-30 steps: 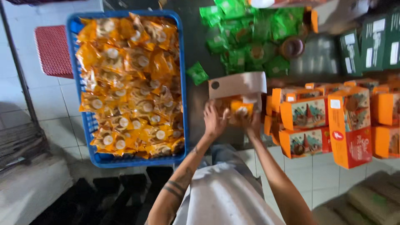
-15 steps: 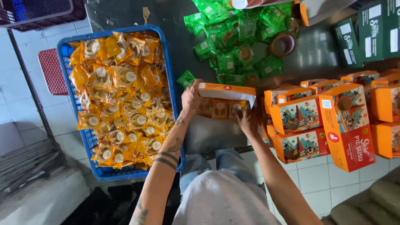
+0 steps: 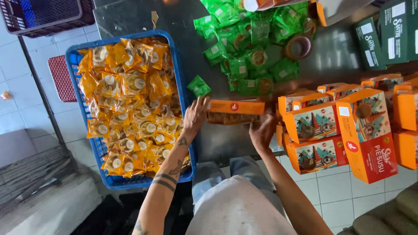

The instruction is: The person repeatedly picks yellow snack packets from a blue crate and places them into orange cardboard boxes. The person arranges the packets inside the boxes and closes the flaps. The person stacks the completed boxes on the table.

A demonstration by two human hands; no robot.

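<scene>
Nearest the camera, a pale shirt and blue trousers are seen from above, with both forearms reaching forward. The left hand (image 3: 194,116), on a tattooed forearm, is pressed with fingers spread against the left end of an orange carton (image 3: 235,111). The right hand (image 3: 262,130) is cupped under and against the carton's right end, so the carton is gripped between both hands, lying on its side on the dark bench (image 3: 174,19). A second ago the carton was held with its pale flap raised and both hands close together at its lower edge; now the flap is folded down, an orange face is turned to the camera, and the hands are set farther apart at the two ends.

To the left, beside the left hand, a blue crate (image 3: 182,89) is filled with yellow wrapped packets (image 3: 126,100); compared with the earlier view it is seen lower and nearer the carton. To the right, a group of closed orange boxes (image 3: 320,122) with printed pictures is stood on the bench edge, just beside the right hand. A single green packet (image 3: 199,85) is lying just beyond the left hand. Farther back, a heap of green packets (image 3: 250,39) is spread over the bench, with a roll of tape (image 3: 298,45) at its right side and dark green boxes (image 3: 387,35) at the far right.
</scene>
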